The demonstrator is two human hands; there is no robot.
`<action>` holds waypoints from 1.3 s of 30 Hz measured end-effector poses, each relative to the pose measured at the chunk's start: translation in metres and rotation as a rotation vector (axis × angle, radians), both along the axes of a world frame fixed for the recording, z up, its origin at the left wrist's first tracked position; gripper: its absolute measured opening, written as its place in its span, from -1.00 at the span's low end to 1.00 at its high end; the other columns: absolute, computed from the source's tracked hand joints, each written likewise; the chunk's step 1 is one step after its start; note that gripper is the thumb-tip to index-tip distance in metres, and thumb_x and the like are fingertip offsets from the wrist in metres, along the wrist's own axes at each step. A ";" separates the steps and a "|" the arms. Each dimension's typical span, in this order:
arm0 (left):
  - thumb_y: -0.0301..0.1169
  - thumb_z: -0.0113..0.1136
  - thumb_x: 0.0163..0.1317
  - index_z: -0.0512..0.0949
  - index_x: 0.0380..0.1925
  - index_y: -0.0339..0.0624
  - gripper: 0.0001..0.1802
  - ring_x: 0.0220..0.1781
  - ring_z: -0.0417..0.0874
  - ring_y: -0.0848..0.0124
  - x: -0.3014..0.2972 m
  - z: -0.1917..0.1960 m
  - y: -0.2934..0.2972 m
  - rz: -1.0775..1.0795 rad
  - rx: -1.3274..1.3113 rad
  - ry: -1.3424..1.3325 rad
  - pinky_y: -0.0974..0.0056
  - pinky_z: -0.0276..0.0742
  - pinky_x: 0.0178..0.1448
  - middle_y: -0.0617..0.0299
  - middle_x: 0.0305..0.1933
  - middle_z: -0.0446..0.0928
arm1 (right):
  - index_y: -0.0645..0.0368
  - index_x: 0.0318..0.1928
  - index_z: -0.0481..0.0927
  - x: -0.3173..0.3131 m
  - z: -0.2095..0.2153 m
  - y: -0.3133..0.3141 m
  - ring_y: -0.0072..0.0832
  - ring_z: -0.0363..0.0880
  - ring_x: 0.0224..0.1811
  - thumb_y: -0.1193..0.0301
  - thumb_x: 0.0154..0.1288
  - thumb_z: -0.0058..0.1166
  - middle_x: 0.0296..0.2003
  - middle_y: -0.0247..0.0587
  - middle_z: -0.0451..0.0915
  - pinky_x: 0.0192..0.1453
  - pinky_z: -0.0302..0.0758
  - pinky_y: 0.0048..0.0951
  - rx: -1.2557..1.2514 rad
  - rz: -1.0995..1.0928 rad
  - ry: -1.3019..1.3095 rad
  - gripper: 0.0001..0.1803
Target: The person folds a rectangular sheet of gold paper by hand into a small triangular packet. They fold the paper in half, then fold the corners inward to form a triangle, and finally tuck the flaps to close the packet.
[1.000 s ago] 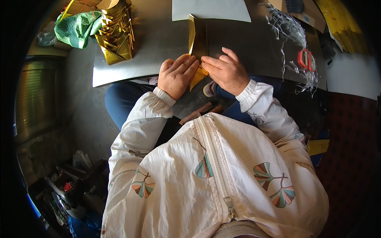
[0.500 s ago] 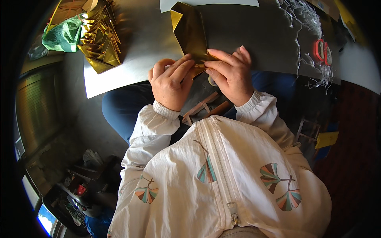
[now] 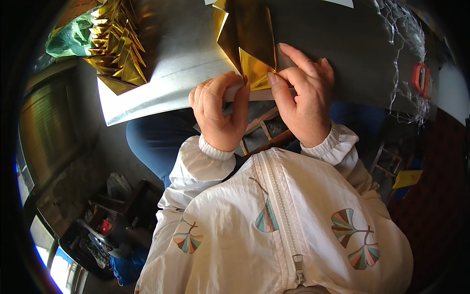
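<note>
A folded sheet of shiny gold foil paper (image 3: 252, 36) lies on the dark table, creased lengthwise, with a brighter flap at its near end by the table edge. My left hand (image 3: 215, 110) is closed, its curled fingers and thumb gripping the paper's near left corner. At the near right corner, the thumb and index finger of my right hand (image 3: 306, 100) pinch the paper. The other right fingers stretch out over the table. What lies under the left fingertips is hidden.
A stack of folded gold paper pieces (image 3: 120, 54) stands at the far left, beside a green plastic bag (image 3: 71, 39). To the right lie red-handled scissors (image 3: 421, 81) and a tangle of white plastic strings (image 3: 404, 29). A wooden stool frame (image 3: 262, 122) shows below the table.
My hands have moved apart, and the near end of the gold paper now shows a bright, flatter flap between them. The whole view has shifted slightly.
</note>
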State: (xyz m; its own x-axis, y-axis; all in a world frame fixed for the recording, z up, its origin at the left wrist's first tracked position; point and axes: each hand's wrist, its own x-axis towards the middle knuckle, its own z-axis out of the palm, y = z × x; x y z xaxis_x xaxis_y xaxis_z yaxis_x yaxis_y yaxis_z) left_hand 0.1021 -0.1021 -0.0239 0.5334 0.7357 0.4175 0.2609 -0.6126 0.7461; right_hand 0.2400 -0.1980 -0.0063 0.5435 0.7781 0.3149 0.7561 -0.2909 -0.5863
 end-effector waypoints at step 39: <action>-0.05 0.35 -0.01 0.66 0.05 0.12 -0.45 0.02 0.36 0.52 -0.005 -0.002 -0.017 -0.110 0.624 0.609 0.36 0.10 0.11 0.53 0.18 0.60 | 0.11 -0.30 0.62 0.011 0.004 -0.029 -0.30 0.52 -0.32 0.44 0.00 0.35 -0.26 -0.25 0.55 -0.15 0.39 -0.26 0.088 -0.027 0.140 -0.78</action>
State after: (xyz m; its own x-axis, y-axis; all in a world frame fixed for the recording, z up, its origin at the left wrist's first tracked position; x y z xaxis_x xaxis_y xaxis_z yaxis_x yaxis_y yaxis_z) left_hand 0.0973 -0.1196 -0.0263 0.8489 0.3992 0.3465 0.4198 -0.9074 0.0168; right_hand 0.2508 -0.2270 -0.0019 0.6072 0.7353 0.3010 0.6578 -0.2526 -0.7096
